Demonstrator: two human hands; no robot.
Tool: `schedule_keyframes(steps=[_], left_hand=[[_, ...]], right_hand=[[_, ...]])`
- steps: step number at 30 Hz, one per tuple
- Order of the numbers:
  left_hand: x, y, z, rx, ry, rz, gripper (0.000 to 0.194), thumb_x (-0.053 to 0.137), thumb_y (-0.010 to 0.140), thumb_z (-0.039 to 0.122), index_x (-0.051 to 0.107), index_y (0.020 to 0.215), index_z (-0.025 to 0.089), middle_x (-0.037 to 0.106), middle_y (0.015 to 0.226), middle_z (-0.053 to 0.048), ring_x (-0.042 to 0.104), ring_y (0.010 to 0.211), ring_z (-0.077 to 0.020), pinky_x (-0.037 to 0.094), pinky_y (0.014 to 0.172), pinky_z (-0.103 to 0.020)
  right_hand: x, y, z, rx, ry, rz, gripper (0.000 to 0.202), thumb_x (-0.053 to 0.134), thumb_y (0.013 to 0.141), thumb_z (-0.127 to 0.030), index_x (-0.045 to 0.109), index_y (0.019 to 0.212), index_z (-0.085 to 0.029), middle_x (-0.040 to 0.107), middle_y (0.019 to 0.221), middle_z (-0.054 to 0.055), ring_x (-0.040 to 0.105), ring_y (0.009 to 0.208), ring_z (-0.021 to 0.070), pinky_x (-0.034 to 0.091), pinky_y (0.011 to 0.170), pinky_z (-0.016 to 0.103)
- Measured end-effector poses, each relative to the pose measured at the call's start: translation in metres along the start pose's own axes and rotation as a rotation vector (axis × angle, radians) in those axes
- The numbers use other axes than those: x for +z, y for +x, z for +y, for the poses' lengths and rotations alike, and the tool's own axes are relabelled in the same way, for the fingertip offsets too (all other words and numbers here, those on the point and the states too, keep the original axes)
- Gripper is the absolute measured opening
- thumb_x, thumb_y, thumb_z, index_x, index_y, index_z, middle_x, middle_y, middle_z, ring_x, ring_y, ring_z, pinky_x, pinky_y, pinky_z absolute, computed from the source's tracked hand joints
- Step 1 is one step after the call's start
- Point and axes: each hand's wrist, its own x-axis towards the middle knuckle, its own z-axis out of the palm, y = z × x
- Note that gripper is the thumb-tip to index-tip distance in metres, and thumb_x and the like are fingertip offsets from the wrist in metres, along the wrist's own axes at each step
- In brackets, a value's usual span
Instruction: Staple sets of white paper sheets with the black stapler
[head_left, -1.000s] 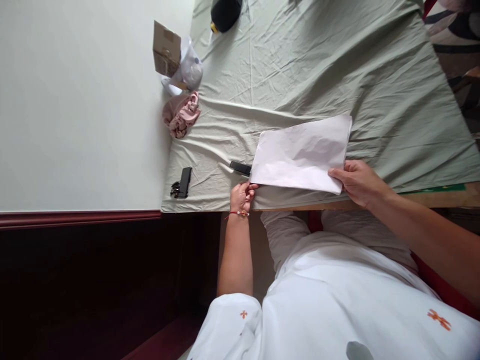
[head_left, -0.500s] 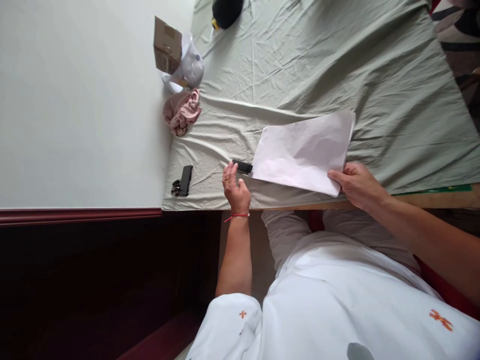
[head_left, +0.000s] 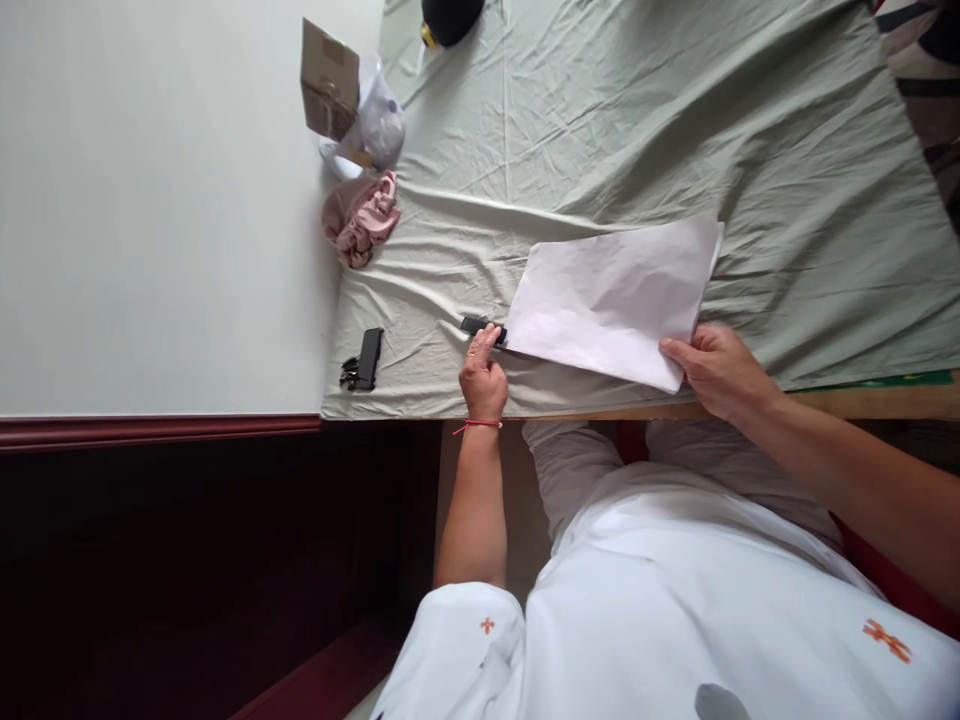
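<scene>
A stack of white paper sheets (head_left: 607, 300) lies slanted on the cloth, its right end slightly raised. My right hand (head_left: 716, 370) grips the near right corner, thumb on top and fingers underneath. At the left end of the sheets sits a small black stapler (head_left: 474, 326), its front end meeting the paper's near left corner. My left hand (head_left: 484, 375), with a red string at the wrist, rests extended fingers on top of the stapler near that corner. Its fingers lie close together and are not wrapped round the stapler.
A black oblong object (head_left: 369, 358) with small shiny bits beside it lies left. A crumpled pink cloth (head_left: 364, 222), a clear plastic bag (head_left: 381, 125) and a cardboard box (head_left: 330, 80) stand along the wall. Farther back is a dark rounded object (head_left: 451, 18). Wrinkled grey-green cloth (head_left: 555, 140) covers the table.
My left hand has moved slightly right and its fingers have come down onto the stapler. My right hand keeps its grip, with the paper shifted a little to the right.
</scene>
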Motion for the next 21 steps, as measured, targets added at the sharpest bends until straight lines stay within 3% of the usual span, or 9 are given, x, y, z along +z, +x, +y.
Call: schedule_keyframes(steps=[13, 21], left_hand=[[-0.0044, 0.0009, -0.0001, -0.012, -0.020, -0.011, 0.064, 0.045, 0.074, -0.006, 0.076, 0.119, 0.026, 0.070, 0.136, -0.001, 0.057, 0.139, -0.0189, 0.037, 0.128, -0.041], [0.0033, -0.0050, 0.0002, -0.002, 0.072, -0.036, 0.072, 0.044, 0.071, -0.010, 0.074, 0.126, 0.026, 0.068, 0.140, -0.001, 0.053, 0.142, -0.0207, 0.036, 0.128, -0.043]], right_hand=[[0.0029, -0.0020, -0.0078, 0.040, 0.050, 0.035, 0.014, 0.071, 0.079, -0.016, 0.065, 0.065, -0.016, 0.069, 0.064, 0.003, 0.056, 0.061, 0.0119, 0.043, 0.056, 0.020], [0.0025, -0.0019, -0.0056, 0.029, 0.039, 0.040, 0.011, 0.070, 0.077, -0.017, 0.066, 0.067, -0.017, 0.069, 0.067, 0.002, 0.057, 0.060, 0.0119, 0.046, 0.059, 0.021]])
